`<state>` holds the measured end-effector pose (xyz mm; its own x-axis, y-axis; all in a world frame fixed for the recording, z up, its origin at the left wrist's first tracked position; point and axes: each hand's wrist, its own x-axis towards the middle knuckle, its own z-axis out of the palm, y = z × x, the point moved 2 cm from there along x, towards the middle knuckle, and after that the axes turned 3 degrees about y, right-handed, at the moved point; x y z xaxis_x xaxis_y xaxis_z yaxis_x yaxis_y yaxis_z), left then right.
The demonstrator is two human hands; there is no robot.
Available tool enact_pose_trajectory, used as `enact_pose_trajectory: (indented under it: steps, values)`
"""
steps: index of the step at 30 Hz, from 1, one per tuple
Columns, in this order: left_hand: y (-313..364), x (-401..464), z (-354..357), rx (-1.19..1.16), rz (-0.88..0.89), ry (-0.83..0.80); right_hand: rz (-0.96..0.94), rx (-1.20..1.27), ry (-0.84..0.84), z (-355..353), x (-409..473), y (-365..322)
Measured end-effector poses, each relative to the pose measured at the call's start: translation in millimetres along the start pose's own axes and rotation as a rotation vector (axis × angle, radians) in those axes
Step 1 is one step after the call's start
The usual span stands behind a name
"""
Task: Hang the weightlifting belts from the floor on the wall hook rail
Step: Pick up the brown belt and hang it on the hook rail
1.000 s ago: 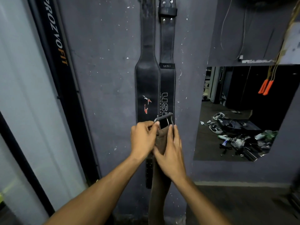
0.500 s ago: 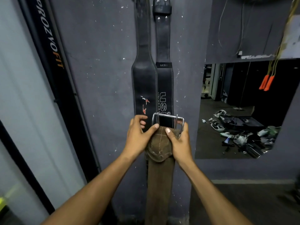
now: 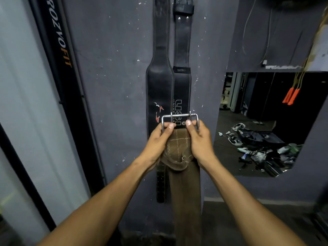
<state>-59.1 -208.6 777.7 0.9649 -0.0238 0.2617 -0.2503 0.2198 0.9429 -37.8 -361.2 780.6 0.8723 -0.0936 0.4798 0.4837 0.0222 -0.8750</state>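
Since a second ago, when the buckle sat edge-on between bunched fingers, the brown belt [image 3: 183, 185] has been turned to face the camera and raised a little, so its steel buckle [image 3: 179, 119] now stands as an open rectangle at centre frame. That reads as lining up the frame for a hook; the hook rail itself lies above the top edge, out of sight, so the hanging is not yet done.

Going left to right: the left hand [image 3: 158, 141] has its grip clamped on the buckle's left side, thumb pressed over the bar. Behind it hang two black belts, the plain black belt [image 3: 158, 86] and, touching it on the right, the USI belt [image 3: 182, 86], both flat on the grey wall [image 3: 115, 86]. The right hand [image 3: 199, 141] is closed on the buckle's right side in the same way. At right, two orange handles [image 3: 291, 96] dangle on cords.

Count: three belts, two hung, one carried, its tail dropping to lower centre.
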Motion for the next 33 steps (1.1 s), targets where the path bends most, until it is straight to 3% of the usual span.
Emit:
enact_pose_trajectory:
  steps: [4,9,13,18,22,26,29,33]
  values:
    - [-19,-14,9,-0.168,-0.134,-0.232,-0.030,-0.003,0.054,-9,29,-27]
    - [-1,-1,24,-0.036,0.028,-0.031,0.051,0.039,0.078,-7,52,-52]
    - [-10,-7,22,-0.060,-0.064,-0.153,0.092,0.098,0.094,-10,69,-78]
    - [-20,-4,15,0.051,-0.040,-0.134,0.102,0.137,0.128,-8,79,-105]
    - [-40,-12,-3,0.221,-0.117,-0.213,0.036,0.134,0.123,-2,84,-137]
    - [-67,-18,-15,0.167,-0.197,-0.218,-0.002,0.100,0.096,8,86,-158]
    - [-88,-31,-23,0.252,-0.297,-0.271,-0.022,0.119,0.092,16,87,-167]
    - [-117,-44,-33,0.280,-0.344,-0.227,-0.026,0.113,0.086,16,92,-163]
